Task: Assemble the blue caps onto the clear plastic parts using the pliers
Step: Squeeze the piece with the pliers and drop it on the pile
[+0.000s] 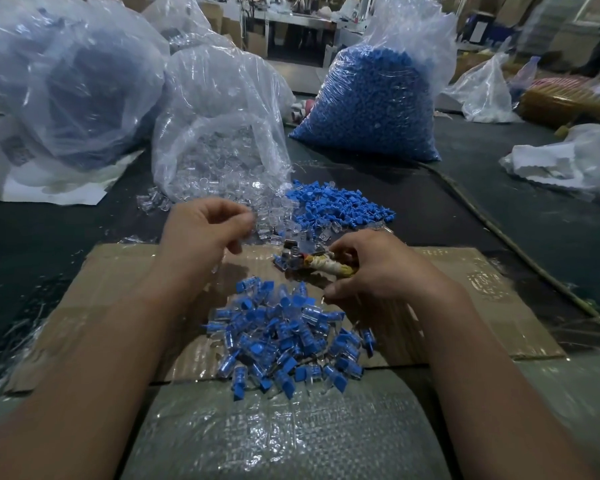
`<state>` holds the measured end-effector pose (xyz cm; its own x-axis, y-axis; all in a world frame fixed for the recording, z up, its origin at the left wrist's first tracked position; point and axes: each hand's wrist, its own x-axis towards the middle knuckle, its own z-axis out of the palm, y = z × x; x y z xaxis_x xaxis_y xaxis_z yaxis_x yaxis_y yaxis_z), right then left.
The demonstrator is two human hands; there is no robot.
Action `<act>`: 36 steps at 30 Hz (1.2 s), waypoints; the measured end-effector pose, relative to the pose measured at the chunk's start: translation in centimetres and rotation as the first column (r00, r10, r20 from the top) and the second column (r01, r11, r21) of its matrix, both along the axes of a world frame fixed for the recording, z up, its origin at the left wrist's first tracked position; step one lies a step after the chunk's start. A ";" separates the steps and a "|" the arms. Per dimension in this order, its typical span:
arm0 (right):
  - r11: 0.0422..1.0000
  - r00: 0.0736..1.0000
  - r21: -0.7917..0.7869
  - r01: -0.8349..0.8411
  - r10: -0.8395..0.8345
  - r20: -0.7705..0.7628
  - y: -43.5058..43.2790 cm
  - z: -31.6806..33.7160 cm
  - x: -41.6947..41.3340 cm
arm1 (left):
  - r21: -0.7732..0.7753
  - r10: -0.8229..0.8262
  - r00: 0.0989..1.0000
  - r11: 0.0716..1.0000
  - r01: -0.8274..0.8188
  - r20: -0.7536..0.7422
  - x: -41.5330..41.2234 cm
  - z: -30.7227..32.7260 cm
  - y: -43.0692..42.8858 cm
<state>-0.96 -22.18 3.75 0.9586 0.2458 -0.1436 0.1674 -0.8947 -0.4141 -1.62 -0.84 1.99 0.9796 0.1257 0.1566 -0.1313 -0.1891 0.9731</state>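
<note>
Right hand (378, 268) grips pliers (312, 263), left hand (205, 226) curled

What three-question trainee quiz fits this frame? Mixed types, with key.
1. True or false: the right hand grips the cloth-wrapped metal pliers.
2. The pile of blue-capped clear plastic pieces lies mostly on: A) flat brown cardboard sheet; B) steel tray; C) wooden crate.
3. Fill in: the crinkled transparent bag nearest the left hand holds ___ plastic parts.
Key: 1 true; 2 A; 3 clear.
</note>
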 end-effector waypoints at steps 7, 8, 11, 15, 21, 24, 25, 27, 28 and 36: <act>1.000 0.999 -0.019 -0.025 0.025 -0.022 -0.3 0.1 0.1 | 0.396 0.203 0.971 0.887 -0.238 0.127 1.2 -1.6 0.3; 0.999 0.999 -0.019 -0.031 0.031 -0.022 -0.3 0.1 0.1 | 0.463 0.186 0.972 0.855 -0.233 0.144 1.3 -1.7 0.3; 1.000 0.999 -0.010 -0.026 0.025 -0.027 -0.4 0.1 0.1 | 0.646 0.113 0.984 0.743 -0.175 0.136 1.9 -2.2 0.3; 1.000 1.000 -0.005 -0.019 0.019 -0.019 -0.5 0.0 0.2 | 0.787 0.069 0.998 0.615 -0.053 0.013 3.0 -2.8 0.6; 1.000 1.000 -0.009 -0.003 0.003 -0.023 -0.3 -0.2 0.4 | 0.830 -0.020 0.987 0.539 0.144 -0.158 4.2 -3.3 1.0; 1.000 0.999 -0.004 0.008 -0.008 -0.035 -0.3 -0.3 0.3 | 0.821 -0.019 0.994 0.562 0.103 -0.111 4.1 -3.2 1.0; 1.000 0.999 -0.002 0.008 -0.008 -0.039 -0.3 -0.2 0.3 | 0.806 -0.009 0.996 0.587 0.078 -0.090 4.0 -3.1 0.9; 1.000 0.999 -0.002 0.007 -0.007 -0.042 -0.3 -0.2 0.3 | 0.792 0.023 0.998 0.609 0.035 -0.062 3.6 -2.8 0.7; 1.000 0.999 -0.002 0.008 -0.008 -0.041 -0.3 -0.2 0.3 | 0.792 0.032 0.998 0.610 0.019 -0.048 3.5 -2.7 0.5; 1.000 0.999 0.018 0.002 -0.001 -0.051 -0.7 -0.4 0.5 | 0.620 0.131 0.974 0.753 -0.220 0.186 1.8 -1.5 0.0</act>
<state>-0.44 -22.89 3.31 0.9506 0.2473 -0.1879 0.1444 -0.8874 -0.4377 0.17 -0.89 0.50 0.9169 0.1217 0.3800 -0.1439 -0.7873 0.5996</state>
